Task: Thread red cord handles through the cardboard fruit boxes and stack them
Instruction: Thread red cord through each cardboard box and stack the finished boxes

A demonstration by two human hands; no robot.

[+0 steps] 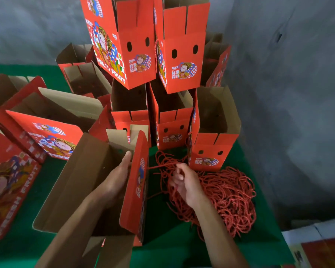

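One hand inside an open box, the other pulling a cord from the heap.

The left hand [118,176] reaches into the open box [81,182] nearest the person, fingers straight and flat against the inner face of its red side panel, gripping nothing. Just right of that panel, the right hand [186,182] is curled, pinching a cord [163,166] that runs from its fingers towards the box. Under and to the right of this hand lies the cord heap [228,194] on the green counter [182,248]. Left of the left hand, more boxes [45,130] lie on their sides. Beyond both hands stands the stack [170,117] of upright boxes, two tiers high, the upper ones showing paired oval holes.
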